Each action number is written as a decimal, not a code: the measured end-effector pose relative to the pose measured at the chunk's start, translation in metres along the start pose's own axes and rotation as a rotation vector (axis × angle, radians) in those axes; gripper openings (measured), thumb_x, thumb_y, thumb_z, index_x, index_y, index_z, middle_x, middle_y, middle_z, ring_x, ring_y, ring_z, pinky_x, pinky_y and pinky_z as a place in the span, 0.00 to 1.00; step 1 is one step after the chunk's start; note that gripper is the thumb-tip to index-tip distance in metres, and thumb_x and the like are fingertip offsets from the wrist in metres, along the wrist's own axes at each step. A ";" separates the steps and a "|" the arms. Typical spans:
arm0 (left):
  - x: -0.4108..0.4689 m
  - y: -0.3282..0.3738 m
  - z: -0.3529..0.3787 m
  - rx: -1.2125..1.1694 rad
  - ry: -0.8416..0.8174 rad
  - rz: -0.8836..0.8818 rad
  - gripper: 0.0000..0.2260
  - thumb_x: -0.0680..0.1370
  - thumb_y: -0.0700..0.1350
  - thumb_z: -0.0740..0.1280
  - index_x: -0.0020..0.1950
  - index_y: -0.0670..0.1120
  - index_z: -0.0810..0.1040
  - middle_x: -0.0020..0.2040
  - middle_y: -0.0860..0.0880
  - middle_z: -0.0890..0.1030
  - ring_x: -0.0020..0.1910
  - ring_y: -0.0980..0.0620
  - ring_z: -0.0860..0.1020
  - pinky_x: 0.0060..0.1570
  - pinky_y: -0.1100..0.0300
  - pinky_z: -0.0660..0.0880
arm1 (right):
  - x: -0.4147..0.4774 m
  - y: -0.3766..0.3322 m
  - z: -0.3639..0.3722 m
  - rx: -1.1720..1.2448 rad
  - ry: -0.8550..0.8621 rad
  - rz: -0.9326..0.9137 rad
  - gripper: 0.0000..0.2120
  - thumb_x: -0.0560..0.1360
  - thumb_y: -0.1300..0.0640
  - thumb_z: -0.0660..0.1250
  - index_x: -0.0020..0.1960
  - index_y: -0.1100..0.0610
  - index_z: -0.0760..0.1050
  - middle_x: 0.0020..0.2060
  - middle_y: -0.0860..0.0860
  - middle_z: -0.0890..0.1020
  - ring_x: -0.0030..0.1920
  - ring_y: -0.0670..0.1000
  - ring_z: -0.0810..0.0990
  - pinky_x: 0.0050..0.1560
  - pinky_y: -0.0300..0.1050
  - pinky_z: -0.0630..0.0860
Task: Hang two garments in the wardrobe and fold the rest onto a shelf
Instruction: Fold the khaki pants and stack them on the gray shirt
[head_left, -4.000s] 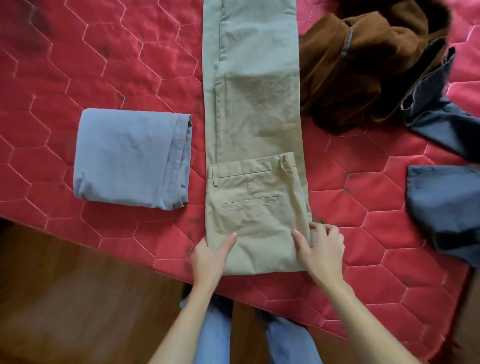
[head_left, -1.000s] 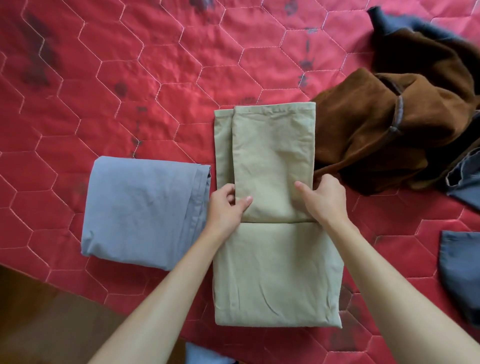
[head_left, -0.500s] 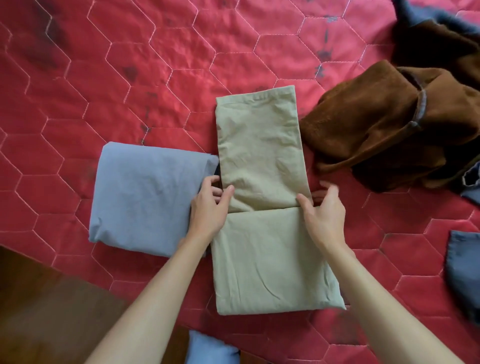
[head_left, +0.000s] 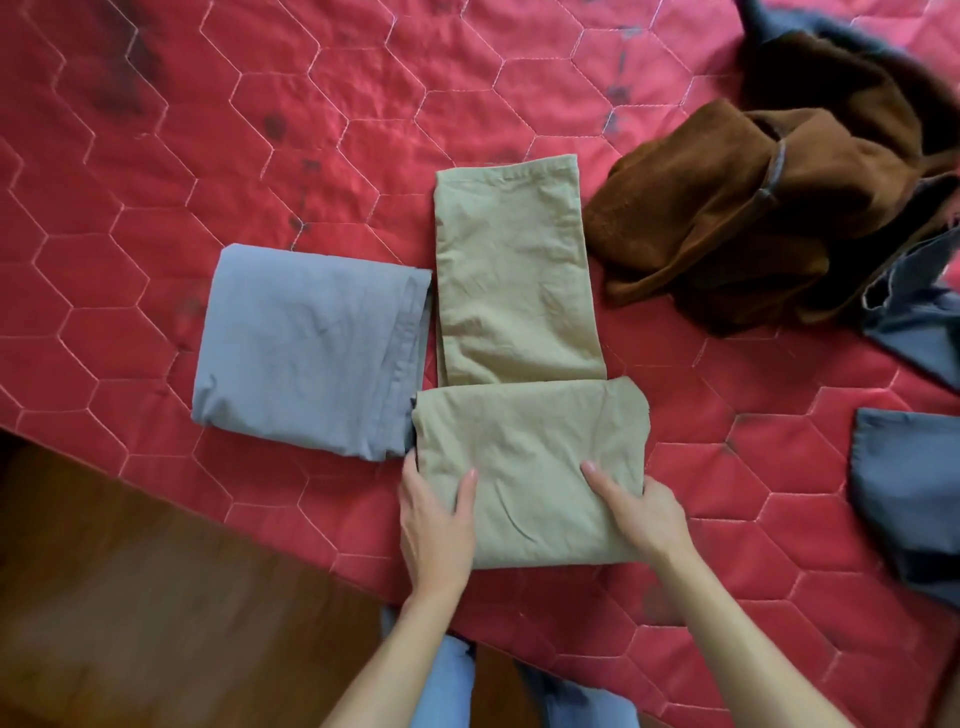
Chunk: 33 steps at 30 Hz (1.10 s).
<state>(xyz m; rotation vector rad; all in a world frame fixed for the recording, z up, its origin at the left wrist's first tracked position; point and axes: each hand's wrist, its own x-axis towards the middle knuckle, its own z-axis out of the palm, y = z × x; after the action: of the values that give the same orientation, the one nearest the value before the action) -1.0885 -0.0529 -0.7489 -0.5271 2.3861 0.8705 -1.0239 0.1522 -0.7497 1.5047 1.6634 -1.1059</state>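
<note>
The khaki trousers (head_left: 519, 312) lie partly folded at the near edge of the bed (head_left: 322, 119), with a narrower leg section reaching away. The left hand (head_left: 436, 525) and right hand (head_left: 644, 514) each keep a grip clamped on the near fold's sides, thumbs on top and fingers tucked beneath. A folded blue garment (head_left: 306, 348) touches the trousers' left side. A crumpled brown garment (head_left: 753, 218) lies far right, and dark blue clothes (head_left: 909, 483) lie by the right edge.

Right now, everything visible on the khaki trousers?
The khaki trousers look like creased cotton, folded flat on the red quilt: a narrower panel farther off, a wider fold nearer the person. The left hand and right hand grip the near fold's side edges, thumbs on top. Its left edge abuts the folded blue-grey garment.
</note>
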 end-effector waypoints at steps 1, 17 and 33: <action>-0.003 -0.006 -0.001 0.019 -0.021 -0.037 0.31 0.76 0.59 0.71 0.72 0.43 0.69 0.67 0.43 0.77 0.65 0.41 0.74 0.54 0.59 0.66 | -0.001 0.006 -0.001 0.015 -0.021 -0.003 0.33 0.62 0.27 0.70 0.54 0.52 0.81 0.52 0.50 0.84 0.53 0.55 0.82 0.59 0.55 0.77; 0.006 -0.030 -0.080 0.126 -0.633 -0.370 0.31 0.66 0.60 0.74 0.63 0.43 0.80 0.54 0.49 0.86 0.49 0.50 0.85 0.48 0.53 0.81 | -0.053 0.055 -0.039 -0.151 -0.408 -0.006 0.29 0.67 0.29 0.66 0.51 0.52 0.84 0.46 0.47 0.87 0.47 0.49 0.86 0.57 0.47 0.79; 0.103 0.065 -0.061 0.201 -0.376 0.061 0.32 0.76 0.70 0.60 0.68 0.47 0.74 0.65 0.42 0.79 0.63 0.42 0.78 0.64 0.46 0.74 | -0.008 -0.060 -0.037 0.109 0.059 -0.344 0.31 0.78 0.35 0.59 0.68 0.59 0.71 0.59 0.48 0.78 0.57 0.49 0.78 0.46 0.41 0.72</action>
<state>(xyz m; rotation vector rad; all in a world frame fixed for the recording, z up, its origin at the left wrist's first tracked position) -1.2242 -0.0657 -0.7415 -0.1911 2.1193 0.6758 -1.0786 0.1813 -0.7157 1.3582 1.9828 -1.3618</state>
